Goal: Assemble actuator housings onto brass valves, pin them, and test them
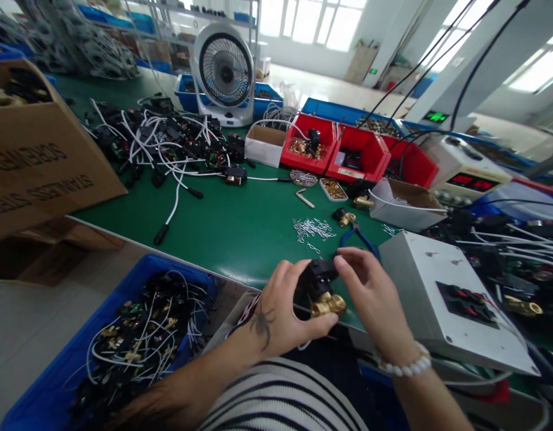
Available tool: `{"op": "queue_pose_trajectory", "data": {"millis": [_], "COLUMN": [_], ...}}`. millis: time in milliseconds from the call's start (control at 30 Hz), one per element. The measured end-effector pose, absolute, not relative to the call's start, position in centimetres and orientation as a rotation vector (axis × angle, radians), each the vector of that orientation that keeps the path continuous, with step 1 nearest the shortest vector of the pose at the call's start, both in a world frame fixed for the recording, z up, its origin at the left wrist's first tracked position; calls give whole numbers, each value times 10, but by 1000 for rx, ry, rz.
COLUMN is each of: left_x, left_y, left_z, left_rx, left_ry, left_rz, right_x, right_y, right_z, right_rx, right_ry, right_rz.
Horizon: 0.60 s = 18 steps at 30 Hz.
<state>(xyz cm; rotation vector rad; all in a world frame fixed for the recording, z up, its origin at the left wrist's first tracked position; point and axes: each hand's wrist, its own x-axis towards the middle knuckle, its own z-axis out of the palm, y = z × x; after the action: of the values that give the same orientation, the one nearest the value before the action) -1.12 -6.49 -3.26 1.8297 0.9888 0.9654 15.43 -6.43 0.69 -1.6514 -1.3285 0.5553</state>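
My left hand [280,314] wraps round a brass valve [329,305] with a black head [320,272], held over the front edge of the green bench. Its thumb presses along the brass body. My right hand [372,293] is closed in a pinch at the right side of the black head; whatever lies between its fingertips is too small to make out. Just beyond the hands are loose silver spring clips [313,228], blue-handled pliers [359,234] partly hidden by my right fingers, and another small brass fitting with a black cap [343,216].
A grey metal box [420,287] stands close on the right. Red bins [310,146] and a white fan [226,75] are at the back. Black parts with white cables [168,140] cover the back left. A blue crate [78,341] and a cardboard box [42,149] flank the left.
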Motion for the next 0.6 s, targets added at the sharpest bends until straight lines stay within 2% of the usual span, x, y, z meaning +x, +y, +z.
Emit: {"op": "queue_pose_trajectory", "data": {"millis": [167,333,467,600], "left_x": [-22,-27,-29,-27], "left_y": [-44,-41,-42,-44], "left_z": [-46,-49,-51,-52], "left_rx": [1836,1915,1923,1916], "left_ry": [912,875,823,829], "left_rz": [925,882,898,921], "right_x": [180,167,162,164], "right_y": [-5,34,45,36], "right_z": [26,3,-7,9], "right_rx": [-1866,-1971,-2003,-1919], "right_ry": [-1808,-2196,-2235,-2066], "right_rz": [501,638,725,707]}}
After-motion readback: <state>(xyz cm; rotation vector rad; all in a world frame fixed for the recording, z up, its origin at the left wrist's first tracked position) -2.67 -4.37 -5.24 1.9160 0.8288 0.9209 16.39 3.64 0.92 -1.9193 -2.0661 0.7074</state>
